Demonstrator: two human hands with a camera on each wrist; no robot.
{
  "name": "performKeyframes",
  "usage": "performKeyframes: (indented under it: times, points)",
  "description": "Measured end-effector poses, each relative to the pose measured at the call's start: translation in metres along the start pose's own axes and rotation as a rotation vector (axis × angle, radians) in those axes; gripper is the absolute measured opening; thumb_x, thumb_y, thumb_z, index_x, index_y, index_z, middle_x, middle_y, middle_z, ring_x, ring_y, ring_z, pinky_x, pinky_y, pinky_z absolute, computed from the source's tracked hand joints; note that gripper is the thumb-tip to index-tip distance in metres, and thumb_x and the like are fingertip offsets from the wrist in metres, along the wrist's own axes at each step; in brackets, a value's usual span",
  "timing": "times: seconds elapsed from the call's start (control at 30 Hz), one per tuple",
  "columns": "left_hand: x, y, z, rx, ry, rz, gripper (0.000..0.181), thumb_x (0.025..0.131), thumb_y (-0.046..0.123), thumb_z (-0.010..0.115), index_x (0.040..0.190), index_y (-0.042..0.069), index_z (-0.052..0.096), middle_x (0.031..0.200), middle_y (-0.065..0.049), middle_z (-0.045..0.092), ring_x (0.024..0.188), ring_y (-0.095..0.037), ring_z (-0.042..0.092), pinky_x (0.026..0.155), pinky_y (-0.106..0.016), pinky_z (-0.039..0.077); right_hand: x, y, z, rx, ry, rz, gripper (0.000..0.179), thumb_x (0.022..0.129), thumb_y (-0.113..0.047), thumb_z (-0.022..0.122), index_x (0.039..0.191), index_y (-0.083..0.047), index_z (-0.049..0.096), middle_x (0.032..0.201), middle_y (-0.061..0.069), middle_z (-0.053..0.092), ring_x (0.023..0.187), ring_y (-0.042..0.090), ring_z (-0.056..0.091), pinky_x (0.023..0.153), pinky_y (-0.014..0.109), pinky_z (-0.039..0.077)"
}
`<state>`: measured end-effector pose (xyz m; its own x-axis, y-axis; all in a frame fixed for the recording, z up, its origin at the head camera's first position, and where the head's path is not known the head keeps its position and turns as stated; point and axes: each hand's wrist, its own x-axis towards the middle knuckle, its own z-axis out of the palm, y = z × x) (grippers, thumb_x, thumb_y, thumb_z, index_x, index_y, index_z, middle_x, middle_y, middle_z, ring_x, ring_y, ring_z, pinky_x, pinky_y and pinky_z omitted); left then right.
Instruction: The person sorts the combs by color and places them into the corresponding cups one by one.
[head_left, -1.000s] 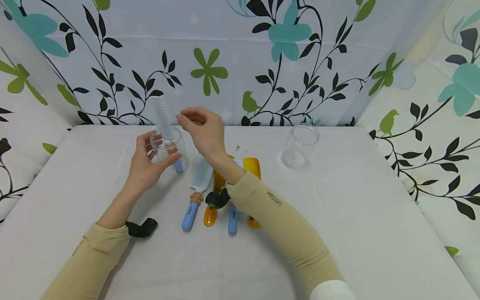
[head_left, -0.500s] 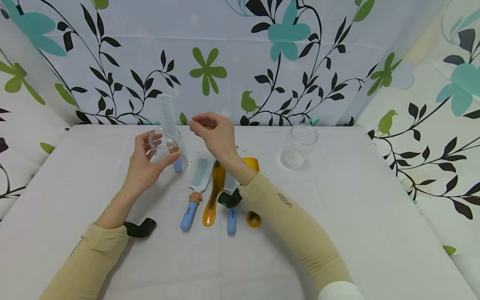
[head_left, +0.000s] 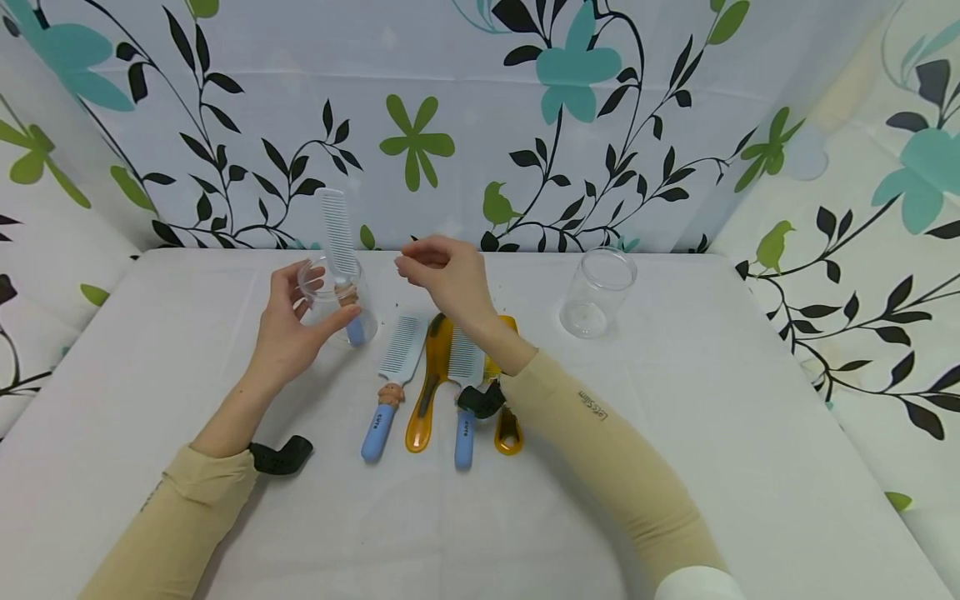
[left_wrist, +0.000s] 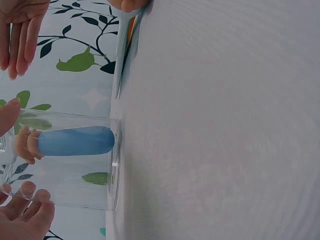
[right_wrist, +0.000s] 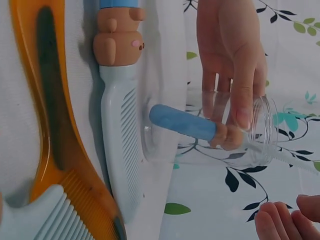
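Observation:
In the head view my left hand (head_left: pixel 292 337) grips a clear jar (head_left: pixel 367 312) at the table's far left, thumb on one side and fingers on the other. A pale comb (head_left: pixel 339 237) with a blue handle stands in it handle down, leaning, its toothed part above the rim. The left wrist view shows the blue handle (left_wrist: pixel 75 141) through the jar wall, near the bottom. Apart from the jar, to its right, my right hand (head_left: pixel 453 283) hovers with loosely bent fingers and holds nothing. The right wrist view catches its fingertips (right_wrist: pixel 280 220) at the lower right.
Side by side at mid-table lie a blue-handled comb (head_left: pixel 378 429), an amber comb (head_left: pixel 420 425), another blue-handled comb (head_left: pixel 465 437) and another amber comb (head_left: pixel 509 433), partly under my right forearm. A second clear jar (head_left: pixel 597 292) stands farther right. A patterned curtain (head_left: pixel 450 50) hangs behind the table.
My right hand has moved right and slightly down, away from the jar. The comb in the jar shifted slightly right and became more upright early on. My left hand stays on the jar.

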<state>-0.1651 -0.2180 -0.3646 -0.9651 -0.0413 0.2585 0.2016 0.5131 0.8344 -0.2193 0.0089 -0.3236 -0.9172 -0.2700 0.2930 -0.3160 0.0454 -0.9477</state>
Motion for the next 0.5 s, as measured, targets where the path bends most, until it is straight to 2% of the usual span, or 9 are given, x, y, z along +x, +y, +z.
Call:
performKeyframes:
  times: [0.23, 0.5]
  points:
    - [0.000, 0.001, 0.001, 0.014, 0.003, -0.016, 0.084, 0.090, 0.029, 0.076, 0.149, 0.004, 0.021, 0.153, -0.020, 0.038, 0.143, -0.040, 0.034, 0.122, -0.054, 0.026, -0.005, 0.005, -0.014, -0.032, -0.011, 0.057, 0.019, 0.093, -0.011, 0.071, 0.108, 0.001, 0.071, 0.105, 0.014, 0.074, 0.095, 0.026, 0.073, 0.083, 0.027, 0.061]
    - [0.001, 0.001, 0.000, 0.014, 0.003, -0.014, 0.084, 0.090, 0.028, 0.076, 0.149, 0.003, 0.022, 0.153, -0.020, 0.038, 0.143, -0.039, 0.033, 0.122, -0.054, 0.027, -0.010, 0.011, -0.022, -0.080, -0.025, 0.102, 0.021, 0.093, -0.012, 0.071, 0.109, 0.000, 0.071, 0.107, 0.013, 0.074, 0.093, 0.020, 0.073, 0.083, 0.027, 0.061]
